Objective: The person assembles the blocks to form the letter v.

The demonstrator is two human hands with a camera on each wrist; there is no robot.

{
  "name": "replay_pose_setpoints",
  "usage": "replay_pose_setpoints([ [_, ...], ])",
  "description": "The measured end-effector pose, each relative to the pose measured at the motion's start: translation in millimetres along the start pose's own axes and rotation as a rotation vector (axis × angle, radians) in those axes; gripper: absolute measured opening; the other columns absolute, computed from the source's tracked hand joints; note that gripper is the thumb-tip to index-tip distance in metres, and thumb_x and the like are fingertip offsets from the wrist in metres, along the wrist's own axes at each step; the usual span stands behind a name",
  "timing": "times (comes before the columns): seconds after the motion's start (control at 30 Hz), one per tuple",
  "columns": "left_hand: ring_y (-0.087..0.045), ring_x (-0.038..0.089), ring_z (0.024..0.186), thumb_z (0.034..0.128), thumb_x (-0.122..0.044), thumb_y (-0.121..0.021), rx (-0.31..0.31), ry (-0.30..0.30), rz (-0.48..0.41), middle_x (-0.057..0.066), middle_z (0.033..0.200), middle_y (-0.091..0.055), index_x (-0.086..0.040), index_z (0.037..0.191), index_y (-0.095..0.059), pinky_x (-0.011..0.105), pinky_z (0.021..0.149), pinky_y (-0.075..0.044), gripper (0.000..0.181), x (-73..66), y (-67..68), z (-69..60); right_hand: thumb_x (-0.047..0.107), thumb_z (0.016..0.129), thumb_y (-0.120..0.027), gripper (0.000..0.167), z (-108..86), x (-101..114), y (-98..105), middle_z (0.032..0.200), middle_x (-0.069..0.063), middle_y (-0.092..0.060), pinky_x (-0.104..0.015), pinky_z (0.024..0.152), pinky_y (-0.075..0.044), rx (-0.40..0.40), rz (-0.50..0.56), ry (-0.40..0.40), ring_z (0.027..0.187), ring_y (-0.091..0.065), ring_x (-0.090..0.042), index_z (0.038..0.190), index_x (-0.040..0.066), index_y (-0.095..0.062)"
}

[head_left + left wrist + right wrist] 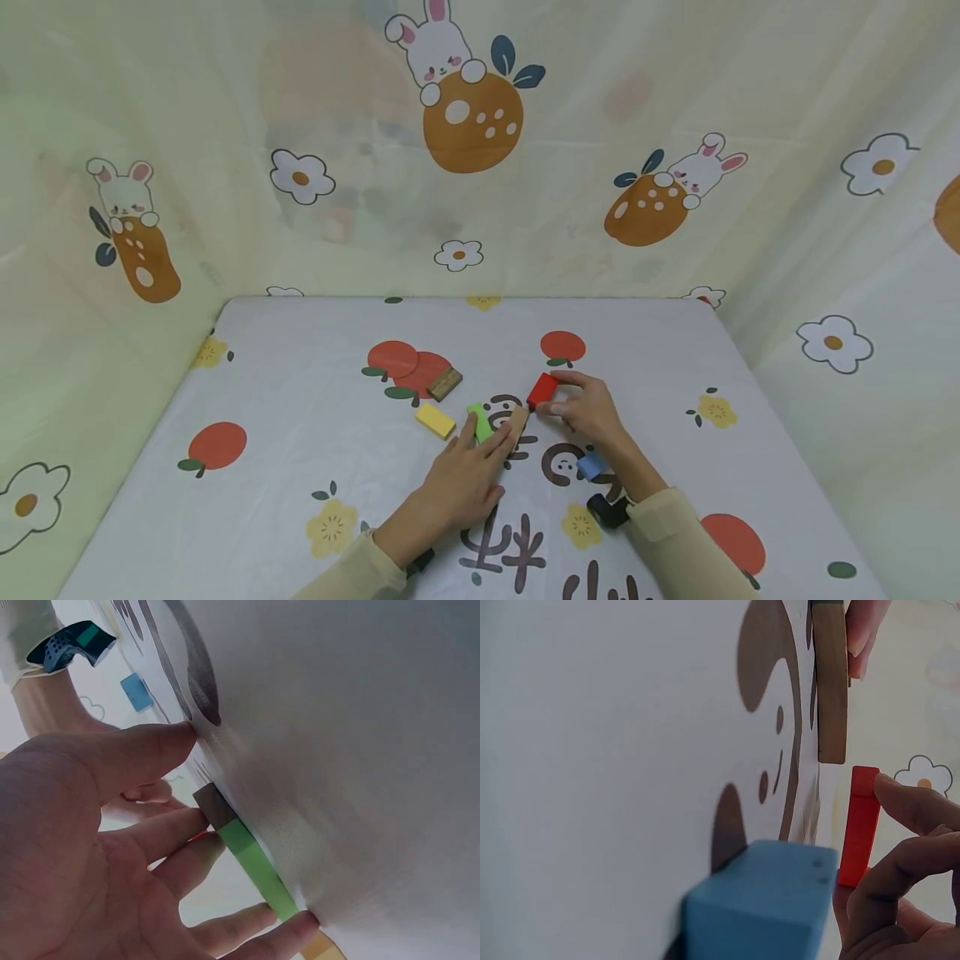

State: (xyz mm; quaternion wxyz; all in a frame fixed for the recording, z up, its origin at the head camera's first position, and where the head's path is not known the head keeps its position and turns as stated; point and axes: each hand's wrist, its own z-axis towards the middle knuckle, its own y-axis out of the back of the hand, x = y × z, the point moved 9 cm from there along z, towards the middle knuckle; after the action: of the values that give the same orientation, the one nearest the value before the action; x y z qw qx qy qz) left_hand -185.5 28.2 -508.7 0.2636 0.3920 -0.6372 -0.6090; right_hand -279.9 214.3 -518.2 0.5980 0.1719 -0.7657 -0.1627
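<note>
My right hand [588, 414] pinches a small red block [542, 389] between thumb and fingers; the right wrist view shows the red block [861, 829] held at both ends. With fingers spread and fairly straight, my left hand [463, 482] touches a green block [480, 423] and a light wooden block [517, 423], which its fingers partly cover. In the left wrist view the fingertips lie along the green block [262, 877]. Just beyond the wooden block's far end is the red one, apart from it in the right wrist view.
Left of the green block lies a yellow block [435, 421], with a dark brown wooden block [445, 383] behind it. A blue block [591, 465] sits under the right forearm. The white tablecloth [300, 358] has fruit prints; patterned curtains [360, 233] enclose the table.
</note>
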Motion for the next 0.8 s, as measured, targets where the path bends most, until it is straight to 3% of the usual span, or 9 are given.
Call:
replay_pose_setpoints([
  [0.3, -0.034, 0.046, 0.159, 0.1004, -0.041, -0.068, -0.020, -0.012, 0.006, -0.005, 0.174, -0.035, -0.021, 0.165, -0.039, 0.054, 0.117, -0.050, 0.074, -1.8, 3.3, -1.4, 0.011, 0.085, -0.085, 0.066, 3.5, 7.4, -3.7, 0.050, 0.004, -0.044, -0.025, 0.048, -0.037, -0.001, -0.032, 0.029, 0.045, -0.042, -0.012, 0.146, 0.006, -0.062],
  [0.53, -0.034, 0.047, 0.159, 0.1001, -0.041, -0.069, -0.024, -0.013, 0.008, -0.005, 0.174, -0.036, -0.021, 0.166, -0.037, 0.054, 0.117, -0.050, 0.076, -0.6, 4.4, -1.2, 0.007, 0.082, -0.085, 0.064, 7.9, 9.7, -9.5, 0.065, 0.000, -0.055, -0.025, 0.050, -0.039, -0.017, -0.059, 0.045, 0.049, -0.041, -0.013, 0.143, 0.004, -0.065],
  [0.8, -0.033, 0.047, 0.159, 0.1002, -0.042, -0.069, -0.014, -0.009, 0.008, -0.006, 0.175, -0.035, -0.022, 0.166, -0.037, 0.054, 0.118, -0.050, 0.076, -0.4, 0.8, 0.0, 0.010, 0.084, -0.085, 0.065, 8.1, 8.3, -13.3, 0.051, 0.005, -0.043, -0.023, 0.049, -0.036, -0.002, -0.119, 0.019, 0.046, -0.039, -0.012, 0.145, 0.007, -0.064],
])
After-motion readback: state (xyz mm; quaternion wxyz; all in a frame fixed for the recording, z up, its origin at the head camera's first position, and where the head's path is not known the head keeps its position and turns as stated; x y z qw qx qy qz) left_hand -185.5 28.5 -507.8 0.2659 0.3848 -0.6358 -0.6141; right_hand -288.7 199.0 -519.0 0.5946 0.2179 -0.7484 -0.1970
